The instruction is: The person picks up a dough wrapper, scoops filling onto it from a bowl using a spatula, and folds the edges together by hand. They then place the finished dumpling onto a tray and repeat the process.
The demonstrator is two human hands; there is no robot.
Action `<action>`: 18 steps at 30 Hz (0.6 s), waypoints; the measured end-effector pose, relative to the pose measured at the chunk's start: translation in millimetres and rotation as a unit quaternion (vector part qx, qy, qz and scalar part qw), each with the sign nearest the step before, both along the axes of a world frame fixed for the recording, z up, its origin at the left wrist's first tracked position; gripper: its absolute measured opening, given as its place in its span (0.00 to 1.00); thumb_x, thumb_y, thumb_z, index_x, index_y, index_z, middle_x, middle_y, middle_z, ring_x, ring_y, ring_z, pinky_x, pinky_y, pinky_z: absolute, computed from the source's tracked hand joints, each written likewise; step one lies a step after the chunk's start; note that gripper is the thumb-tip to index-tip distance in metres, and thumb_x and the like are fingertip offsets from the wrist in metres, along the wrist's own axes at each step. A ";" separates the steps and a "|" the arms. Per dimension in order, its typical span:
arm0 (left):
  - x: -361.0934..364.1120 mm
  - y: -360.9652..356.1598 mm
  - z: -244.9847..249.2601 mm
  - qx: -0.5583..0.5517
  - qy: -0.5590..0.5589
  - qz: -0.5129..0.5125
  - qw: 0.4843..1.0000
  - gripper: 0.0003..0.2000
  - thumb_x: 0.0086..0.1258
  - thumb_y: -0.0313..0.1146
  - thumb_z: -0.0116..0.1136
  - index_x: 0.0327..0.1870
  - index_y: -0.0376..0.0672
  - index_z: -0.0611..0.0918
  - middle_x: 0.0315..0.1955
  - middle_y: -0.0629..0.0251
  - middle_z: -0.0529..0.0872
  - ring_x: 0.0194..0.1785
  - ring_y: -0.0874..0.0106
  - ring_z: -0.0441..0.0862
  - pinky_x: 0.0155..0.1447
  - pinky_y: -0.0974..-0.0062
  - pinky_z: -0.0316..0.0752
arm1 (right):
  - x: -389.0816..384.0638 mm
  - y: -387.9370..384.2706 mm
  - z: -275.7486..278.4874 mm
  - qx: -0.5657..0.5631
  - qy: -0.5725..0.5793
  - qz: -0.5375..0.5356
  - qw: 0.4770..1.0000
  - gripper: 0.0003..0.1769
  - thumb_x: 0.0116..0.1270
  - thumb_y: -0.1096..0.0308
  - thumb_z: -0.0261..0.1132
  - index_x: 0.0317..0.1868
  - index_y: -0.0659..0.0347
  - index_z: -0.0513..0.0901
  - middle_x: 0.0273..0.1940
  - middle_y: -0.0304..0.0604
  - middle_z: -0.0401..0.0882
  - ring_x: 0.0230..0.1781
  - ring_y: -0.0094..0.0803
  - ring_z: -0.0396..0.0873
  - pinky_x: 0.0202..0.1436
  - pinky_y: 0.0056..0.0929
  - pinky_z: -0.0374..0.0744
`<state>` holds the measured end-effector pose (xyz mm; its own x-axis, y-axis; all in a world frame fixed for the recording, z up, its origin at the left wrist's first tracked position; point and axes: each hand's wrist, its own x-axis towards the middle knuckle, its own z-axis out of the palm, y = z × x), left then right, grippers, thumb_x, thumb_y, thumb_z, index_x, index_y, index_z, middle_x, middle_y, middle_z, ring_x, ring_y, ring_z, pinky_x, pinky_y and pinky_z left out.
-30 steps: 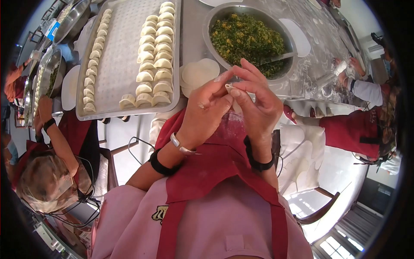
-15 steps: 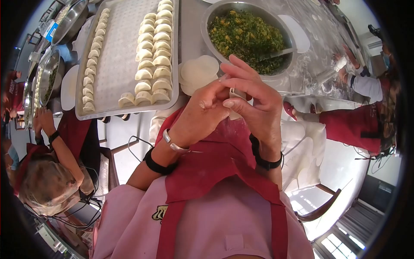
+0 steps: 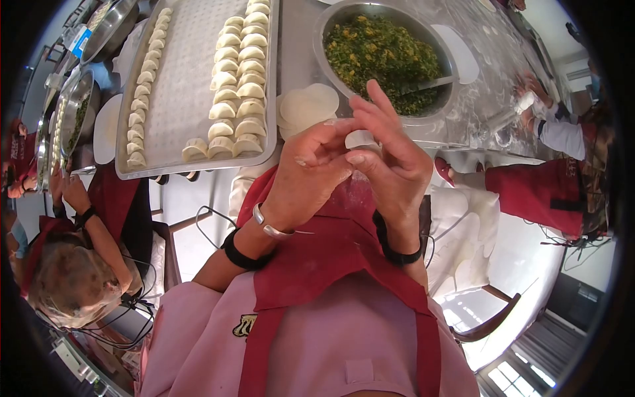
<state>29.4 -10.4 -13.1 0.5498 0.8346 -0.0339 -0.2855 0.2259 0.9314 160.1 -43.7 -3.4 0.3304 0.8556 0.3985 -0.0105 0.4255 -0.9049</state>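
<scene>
Both hands meet above the red apron, around a small pale dumpling that shows between them. My left hand has its fingers bent, with thumb and fingertips at the dumpling's left side. From the right, my right hand pinches it, thumb at its lower edge, while other fingers stretch upward. The fingers hide part of the dumpling. Just behind my left hand, round dough wrappers lie stacked on the table. A metal bowl of chopped green and yellow filling stands beyond my hands, a utensil resting in it.
A metal tray with rows of dumplings is at the left. White scrapers lie beside the bowl and tray. A person works at the far left; another person's hands are at the right.
The dumpling shows more between my hands, and my right fingers have spread and lifted slightly. The view has shifted a little.
</scene>
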 end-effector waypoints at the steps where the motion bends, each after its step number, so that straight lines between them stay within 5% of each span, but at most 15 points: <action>1: 1.1 -0.6 2.3 -0.004 -0.008 0.007 1.000 0.16 0.73 0.21 0.57 0.60 0.32 0.77 0.50 0.64 0.84 0.50 0.79 0.80 0.52 0.81 0.77 | -0.2 0.2 0.2 0.004 -0.001 -0.002 1.000 0.10 0.58 0.79 0.74 0.42 0.65 0.88 0.49 0.51 0.88 0.71 0.49 0.70 0.69 0.44 0.72; 3: 4.3 -1.4 8.8 -0.010 -0.024 0.022 0.999 0.14 0.72 0.20 0.57 0.57 0.32 0.79 0.45 0.69 0.84 0.41 0.87 0.76 0.41 0.87 0.73 | 6.1 0.5 -5.2 0.018 -0.046 0.009 0.999 0.11 0.59 0.78 0.73 0.44 0.64 0.89 0.50 0.51 0.88 0.72 0.50 0.69 0.71 0.45 0.71; 6: 1.7 -1.0 1.8 0.015 -0.010 -0.006 1.000 0.18 0.72 0.19 0.56 0.62 0.31 0.76 0.52 0.60 0.84 0.51 0.75 0.83 0.55 0.79 0.80 | 18.0 1.0 -17.5 0.028 -0.158 0.009 0.987 0.12 0.62 0.75 0.73 0.46 0.63 0.89 0.51 0.52 0.87 0.73 0.51 0.67 0.71 0.44 0.71; 9: -1.9 4.1 3.3 0.006 0.067 -0.026 0.997 0.19 0.72 0.19 0.57 0.64 0.31 0.74 0.52 0.60 0.84 0.49 0.76 0.83 0.54 0.78 0.80 | 16.4 3.4 -17.4 0.015 -0.167 0.003 0.986 0.12 0.65 0.72 0.71 0.49 0.63 0.88 0.52 0.52 0.87 0.73 0.51 0.67 0.72 0.46 0.68; 14: 6.2 -0.2 9.4 -0.063 -0.051 0.023 0.996 0.19 0.72 0.18 0.57 0.64 0.30 0.73 0.53 0.60 0.83 0.52 0.78 0.81 0.54 0.81 0.79 | -2.1 2.6 -5.8 0.000 -0.073 -0.042 0.996 0.14 0.69 0.67 0.68 0.52 0.63 0.87 0.56 0.53 0.85 0.74 0.52 0.65 0.72 0.47 0.67; 18: 5.9 -4.2 0.6 -0.011 -0.081 0.005 0.997 0.19 0.76 0.22 0.53 0.66 0.29 0.71 0.59 0.56 0.79 0.59 0.73 0.80 0.60 0.75 0.78 | 20.4 3.4 -19.7 0.022 -0.208 -0.014 0.978 0.18 0.70 0.63 0.66 0.56 0.63 0.85 0.60 0.55 0.81 0.77 0.52 0.61 0.70 0.44 0.70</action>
